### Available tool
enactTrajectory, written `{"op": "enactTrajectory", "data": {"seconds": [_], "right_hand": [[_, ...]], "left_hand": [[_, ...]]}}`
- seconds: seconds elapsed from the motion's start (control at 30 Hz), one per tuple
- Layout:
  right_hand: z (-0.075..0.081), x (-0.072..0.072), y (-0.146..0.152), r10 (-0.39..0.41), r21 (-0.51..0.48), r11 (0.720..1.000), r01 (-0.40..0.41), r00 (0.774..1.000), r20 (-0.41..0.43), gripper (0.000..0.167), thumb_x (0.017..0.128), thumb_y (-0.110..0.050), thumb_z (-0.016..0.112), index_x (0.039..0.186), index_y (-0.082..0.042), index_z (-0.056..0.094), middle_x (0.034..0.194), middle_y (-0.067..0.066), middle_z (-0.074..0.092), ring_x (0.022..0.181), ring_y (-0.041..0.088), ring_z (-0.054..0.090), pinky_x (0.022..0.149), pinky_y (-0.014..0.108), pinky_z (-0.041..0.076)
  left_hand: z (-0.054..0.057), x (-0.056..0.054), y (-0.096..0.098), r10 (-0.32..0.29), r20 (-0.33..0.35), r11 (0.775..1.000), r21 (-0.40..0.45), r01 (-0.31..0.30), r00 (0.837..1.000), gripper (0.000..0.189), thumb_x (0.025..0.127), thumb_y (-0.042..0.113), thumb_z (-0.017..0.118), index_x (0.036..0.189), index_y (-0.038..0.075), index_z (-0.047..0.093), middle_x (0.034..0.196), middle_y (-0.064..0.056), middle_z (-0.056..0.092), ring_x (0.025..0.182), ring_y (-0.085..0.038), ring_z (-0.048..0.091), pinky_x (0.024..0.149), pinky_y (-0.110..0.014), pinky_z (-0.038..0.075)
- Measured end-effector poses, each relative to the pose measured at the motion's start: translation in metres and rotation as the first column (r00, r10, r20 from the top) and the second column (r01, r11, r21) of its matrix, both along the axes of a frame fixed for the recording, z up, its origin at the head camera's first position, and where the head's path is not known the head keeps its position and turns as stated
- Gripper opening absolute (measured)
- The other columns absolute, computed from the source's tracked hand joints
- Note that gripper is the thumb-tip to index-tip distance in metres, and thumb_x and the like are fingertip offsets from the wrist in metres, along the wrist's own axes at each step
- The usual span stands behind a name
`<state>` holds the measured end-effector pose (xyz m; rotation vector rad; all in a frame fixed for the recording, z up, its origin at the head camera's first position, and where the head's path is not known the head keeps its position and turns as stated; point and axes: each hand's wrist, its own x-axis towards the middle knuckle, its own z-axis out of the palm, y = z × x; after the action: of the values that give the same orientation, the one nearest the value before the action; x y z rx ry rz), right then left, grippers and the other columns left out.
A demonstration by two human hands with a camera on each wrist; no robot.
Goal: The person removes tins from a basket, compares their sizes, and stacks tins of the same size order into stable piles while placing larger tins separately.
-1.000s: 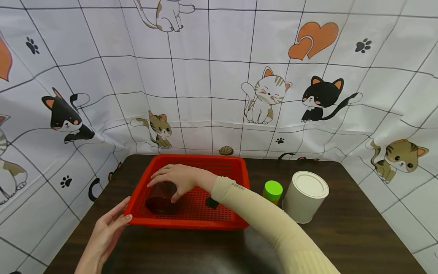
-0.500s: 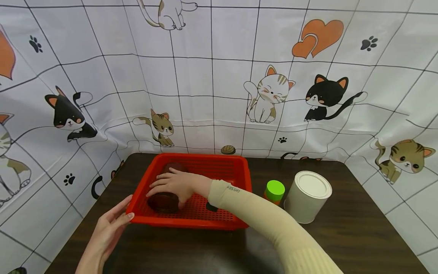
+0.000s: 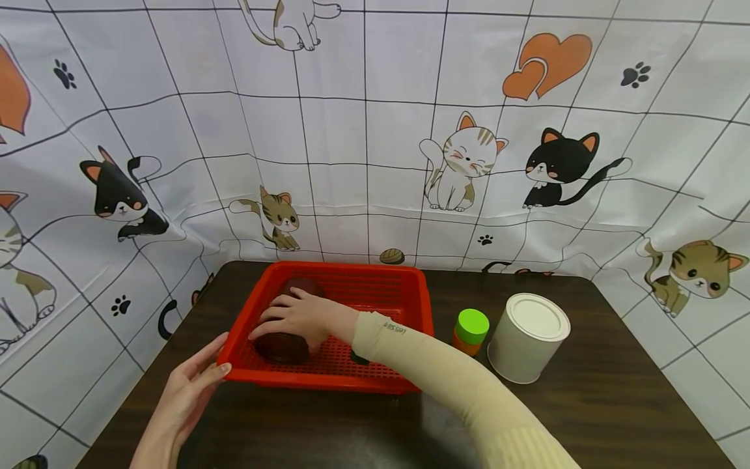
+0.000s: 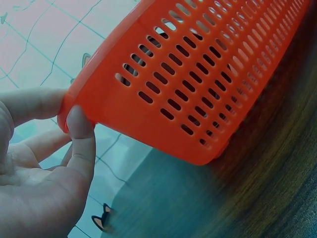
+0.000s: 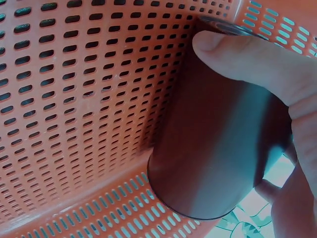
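A red perforated plastic basket (image 3: 328,379) stands on the dark wooden table. My left hand (image 3: 184,391) pinches its near left corner rim between thumb and fingers, as the left wrist view also shows. Inside, along the basket's left side, a dark brown cylindrical can (image 5: 208,134) lies on its side. My right hand (image 3: 300,319) grips the can from above; in the right wrist view the thumb lies across it near one end. The hand covers the can's middle in the head view, and both ends show.
Right of the basket stands a small jar with a green lid (image 3: 472,326). Next to it is a pale cylindrical canister (image 3: 527,339). A small dark object (image 3: 359,357) in the basket is partly behind the right forearm. A cat-print sheet (image 3: 363,130) hangs around the table.
The brown can has gone from a more upright tilt to lying flat along the basket's left side, with my right hand on it. My left hand stays at the corner.
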<state>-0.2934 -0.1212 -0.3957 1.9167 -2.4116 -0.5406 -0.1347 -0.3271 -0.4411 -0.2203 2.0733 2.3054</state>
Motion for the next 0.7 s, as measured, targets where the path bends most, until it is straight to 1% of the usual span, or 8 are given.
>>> {"op": "enactTrajectory", "data": {"seconds": [0.13, 0.23, 0.37, 0.47, 0.57, 0.7], "right_hand": [[-0.0010, -0.0004, -0.0007, 0.015, -0.003, 1.000, -0.015, 1.000, 0.009, 0.107, 0.070, -0.051, 0.084, 0.153, -0.042, 0.018, 0.162, -0.011, 0.022, 0.152, 0.017, 0.016, 0.125, 0.051, 0.017], [-0.0009, -0.0012, -0.0002, 0.018, 0.005, 1.000, -0.018, 0.999, 0.041, 0.106, 0.070, -0.050, 0.085, 0.153, -0.039, 0.020, 0.163, -0.011, 0.020, 0.155, 0.017, 0.013, 0.125, 0.053, 0.015], [0.0003, -0.0024, 0.0013, 0.014, 0.014, 1.000, -0.015, 0.998, 0.060, 0.107, 0.070, -0.050, 0.084, 0.154, -0.038, 0.019, 0.163, -0.013, 0.023, 0.153, 0.015, 0.018, 0.125, 0.053, 0.014], [0.0015, -0.0023, 0.0020, 0.015, 0.016, 1.000, -0.016, 0.999, 0.044, 0.107, 0.070, -0.051, 0.083, 0.155, -0.039, 0.019, 0.162, -0.014, 0.026, 0.151, 0.014, 0.022, 0.125, 0.052, 0.015], [0.0023, -0.0015, 0.0025, 0.005, 0.015, 1.000, -0.006, 0.999, 0.036, 0.107, 0.070, -0.053, 0.083, 0.155, -0.040, 0.019, 0.162, -0.015, 0.025, 0.150, 0.014, 0.022, 0.125, 0.052, 0.016], [0.0007, -0.0016, 0.0025, 0.002, 0.008, 1.000, -0.002, 0.999, 0.039, 0.106, 0.070, -0.055, 0.082, 0.154, -0.039, 0.020, 0.162, -0.015, 0.025, 0.151, 0.014, 0.021, 0.125, 0.054, 0.015]], "left_hand": [[0.0003, 0.0013, 0.0003, -0.008, -0.017, 1.000, 0.004, 0.008, 1.000, 0.068, 0.099, 0.009, 0.058, 0.157, 0.006, 0.022, 0.120, 0.031, 0.058, 0.109, 0.009, 0.060, 0.089, -0.012, 0.051], [0.0011, 0.0002, 0.0006, -0.003, -0.007, 1.000, -0.005, 0.003, 1.000, 0.068, 0.099, 0.009, 0.058, 0.157, 0.006, 0.022, 0.119, 0.032, 0.058, 0.108, 0.009, 0.060, 0.088, -0.012, 0.051], [0.0029, -0.0018, 0.0010, 0.010, 0.021, 1.000, -0.022, -0.009, 1.000, 0.068, 0.099, 0.011, 0.058, 0.157, 0.008, 0.023, 0.118, 0.032, 0.057, 0.107, 0.008, 0.059, 0.087, -0.011, 0.051], [0.0034, -0.0018, 0.0007, 0.012, 0.032, 0.999, -0.032, -0.011, 0.999, 0.068, 0.099, 0.011, 0.059, 0.157, 0.009, 0.023, 0.117, 0.032, 0.057, 0.106, 0.008, 0.059, 0.087, -0.011, 0.051], [0.0030, -0.0008, 0.0001, 0.009, 0.033, 0.999, -0.032, -0.008, 0.999, 0.069, 0.098, 0.010, 0.059, 0.157, 0.009, 0.023, 0.117, 0.032, 0.058, 0.106, 0.008, 0.060, 0.088, -0.011, 0.051], [0.0023, 0.0008, -0.0007, 0.001, 0.019, 1.000, -0.023, -0.001, 1.000, 0.069, 0.098, 0.009, 0.059, 0.157, 0.008, 0.023, 0.117, 0.032, 0.058, 0.107, 0.009, 0.060, 0.088, -0.012, 0.051]]}}
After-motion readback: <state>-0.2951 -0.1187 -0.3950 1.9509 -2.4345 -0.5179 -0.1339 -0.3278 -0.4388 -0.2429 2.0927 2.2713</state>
